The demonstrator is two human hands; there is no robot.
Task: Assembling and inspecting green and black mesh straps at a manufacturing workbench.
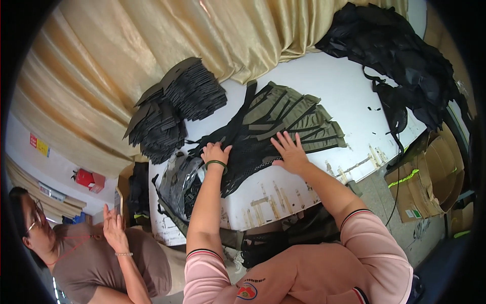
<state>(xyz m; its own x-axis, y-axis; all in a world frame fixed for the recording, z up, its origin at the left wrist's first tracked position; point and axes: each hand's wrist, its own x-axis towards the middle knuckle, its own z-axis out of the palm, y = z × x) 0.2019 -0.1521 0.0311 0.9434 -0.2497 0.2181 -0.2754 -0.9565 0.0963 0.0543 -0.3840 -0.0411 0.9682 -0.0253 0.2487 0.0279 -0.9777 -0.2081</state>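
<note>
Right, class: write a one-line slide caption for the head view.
Both hands lie on green-and-black fabric spread across a white table near dark stacks.

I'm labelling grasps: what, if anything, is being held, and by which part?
The right hand lies open on black-and-olive fabric, holding nothing; the left hand touches its black part, grip unclear.

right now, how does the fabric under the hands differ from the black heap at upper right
The fabric is olive and black; the heap looks black throughout. The fabric lies spread, its olive sections fanned; the heap is bunched up. Both rest on the white table.
</note>
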